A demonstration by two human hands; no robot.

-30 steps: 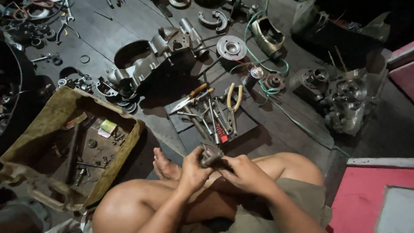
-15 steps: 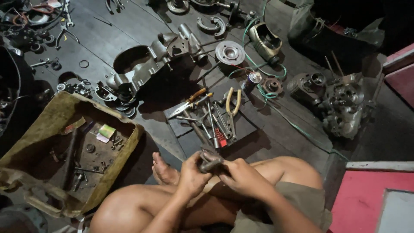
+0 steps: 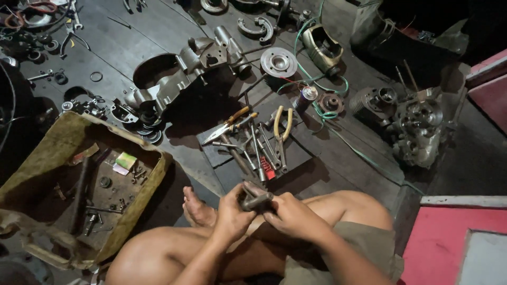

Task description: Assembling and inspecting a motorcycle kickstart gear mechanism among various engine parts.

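Both hands on a small metal part

The left hand and right hand pinch the grey metal part between them — just below the dark mat of pliers and wrenches.

left hand + right hand: both gripping small grey metal part over crossed legs | beyond part: pliers and wrenches on dark mat | left of mat: open worn toolbox | beyond mat: engine casing on floor
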